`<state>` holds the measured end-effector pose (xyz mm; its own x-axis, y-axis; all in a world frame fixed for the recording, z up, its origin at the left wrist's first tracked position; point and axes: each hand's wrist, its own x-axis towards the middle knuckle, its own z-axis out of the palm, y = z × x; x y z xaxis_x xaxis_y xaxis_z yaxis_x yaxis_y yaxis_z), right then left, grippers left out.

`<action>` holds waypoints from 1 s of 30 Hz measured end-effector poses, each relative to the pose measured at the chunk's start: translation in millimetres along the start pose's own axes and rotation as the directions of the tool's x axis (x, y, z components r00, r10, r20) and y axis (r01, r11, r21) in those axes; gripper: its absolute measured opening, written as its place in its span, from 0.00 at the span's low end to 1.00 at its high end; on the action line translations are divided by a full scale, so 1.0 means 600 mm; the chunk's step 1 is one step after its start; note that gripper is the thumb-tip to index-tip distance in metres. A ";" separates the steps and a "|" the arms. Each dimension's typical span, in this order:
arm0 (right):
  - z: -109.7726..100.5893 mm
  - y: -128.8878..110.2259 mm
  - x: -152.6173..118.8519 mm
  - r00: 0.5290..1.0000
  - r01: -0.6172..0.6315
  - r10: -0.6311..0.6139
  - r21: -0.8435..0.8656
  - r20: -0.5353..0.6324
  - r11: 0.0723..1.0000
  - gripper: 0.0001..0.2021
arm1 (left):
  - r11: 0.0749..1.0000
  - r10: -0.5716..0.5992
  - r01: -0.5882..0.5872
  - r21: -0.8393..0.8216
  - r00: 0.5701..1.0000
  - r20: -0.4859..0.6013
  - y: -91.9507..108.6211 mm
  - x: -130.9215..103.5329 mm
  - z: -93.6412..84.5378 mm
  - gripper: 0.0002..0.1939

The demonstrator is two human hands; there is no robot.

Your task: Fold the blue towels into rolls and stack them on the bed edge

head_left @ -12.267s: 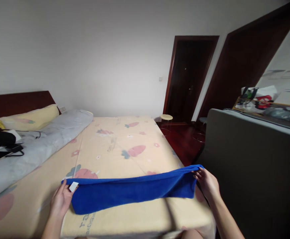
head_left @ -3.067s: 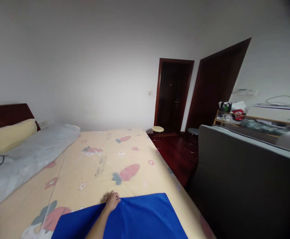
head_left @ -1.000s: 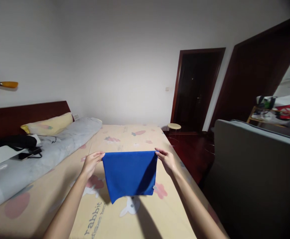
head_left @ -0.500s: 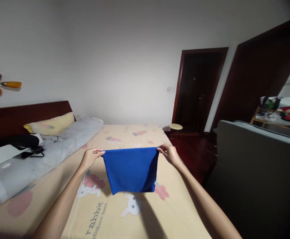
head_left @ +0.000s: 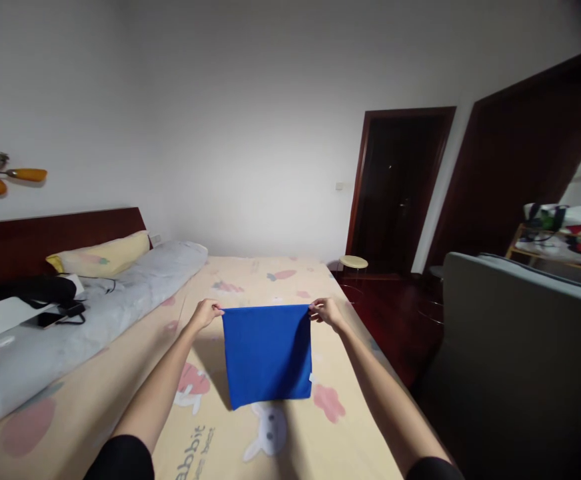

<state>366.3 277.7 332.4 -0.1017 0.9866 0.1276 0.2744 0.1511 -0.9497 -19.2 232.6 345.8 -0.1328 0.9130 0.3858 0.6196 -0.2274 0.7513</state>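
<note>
A blue cloth [head_left: 268,353] hangs spread out between my two hands, with a small white tag on its lower right edge. My left hand [head_left: 206,315] pinches its upper left corner, and the upper right corner is between the fingers of my right hand [head_left: 326,313]. Below it lies the bed sheet [head_left: 340,433], cream with rabbit and carrot prints. The cloth's lower edge is near the sheet; whether it touches I cannot tell.
Along the bed's left side lie a grey bundled quilt [head_left: 135,293], a yellow pillow [head_left: 103,257] and a phone [head_left: 50,319]. A round stool [head_left: 353,263] stands beyond the right edge. A grey panel [head_left: 510,360] rises at the right.
Both arms have stretched farther forward, and my hands have come a little closer together. The cloth now hangs straighter. The camera view has shifted slightly.
</note>
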 end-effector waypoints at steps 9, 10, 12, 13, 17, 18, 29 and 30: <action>-0.003 0.008 0.032 0.942 0.265 -0.277 -0.084 -0.191 0.961 0.18 | 0.972 0.212 -0.192 0.133 0.964 -0.157 -0.021 0.011 0.016 0.10; -0.006 0.020 0.016 0.937 0.278 -0.294 -0.108 -0.187 0.954 0.18 | 0.967 0.227 -0.206 0.149 0.964 -0.138 -0.032 -0.009 0.020 0.11; -0.008 0.059 -0.028 0.938 0.284 -0.309 -0.165 -0.154 0.945 0.18 | 0.957 0.241 -0.222 0.185 0.967 -0.082 -0.061 -0.064 0.037 0.12; -0.006 0.086 -0.056 0.944 0.278 -0.305 -0.195 -0.126 0.941 0.18 | 0.953 0.238 -0.223 0.206 0.970 -0.046 -0.079 -0.098 0.049 0.13; 0.019 0.215 -0.189 0.973 0.220 -0.232 -0.317 -0.001 0.923 0.15 | 0.933 0.174 -0.203 0.297 0.977 0.121 -0.149 -0.260 0.112 0.13; 0.027 0.247 -0.223 0.978 0.202 -0.210 -0.348 0.016 0.916 0.14 | 0.927 0.152 -0.199 0.317 0.974 0.165 -0.163 -0.302 0.128 0.12; 0.070 0.465 -0.431 0.977 0.190 -0.210 -0.653 0.049 0.733 0.10 | 0.790 0.020 -0.210 0.576 0.948 0.317 -0.256 -0.544 0.190 0.12; 0.068 0.473 -0.436 0.976 0.195 -0.209 -0.664 0.060 0.722 0.10 | 0.792 0.033 -0.212 0.573 0.951 0.306 -0.255 -0.549 0.188 0.12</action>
<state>431.8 60.0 17.7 -0.2140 0.9277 0.3061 0.8132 0.3428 -0.4703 16.9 5.0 43.5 0.1312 0.9648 0.2277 0.9618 -0.1796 0.2067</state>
